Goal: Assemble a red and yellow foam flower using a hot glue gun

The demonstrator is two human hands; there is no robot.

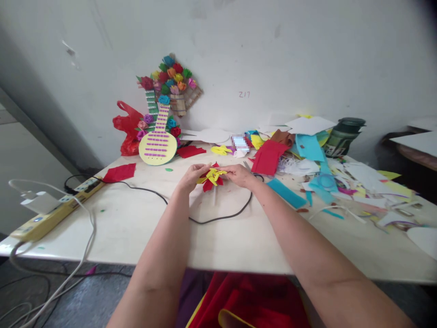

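Over the middle of the table, a red and yellow paper flower [214, 176] is pinched between my two hands. My left hand [195, 175] has its fingers closed on the flower's left side. From the other side, my right hand [239, 175] grips a yellow petal at the edge. Below the petals a thin whitish stick [214, 197] points down; whether it is joined to the flower I cannot tell. Just behind my right hand lies a grey pointed tool [247, 166], mostly hidden.
A yellow power strip [37, 218] lies at the left, and a black cable [211, 222] loops across the table. Behind stand a paper guitar [158, 148] and a red bag [129, 132]. Paper scraps [368, 182], red crepe paper [269, 157] and a dark green bottle [344, 136] crowd the right.
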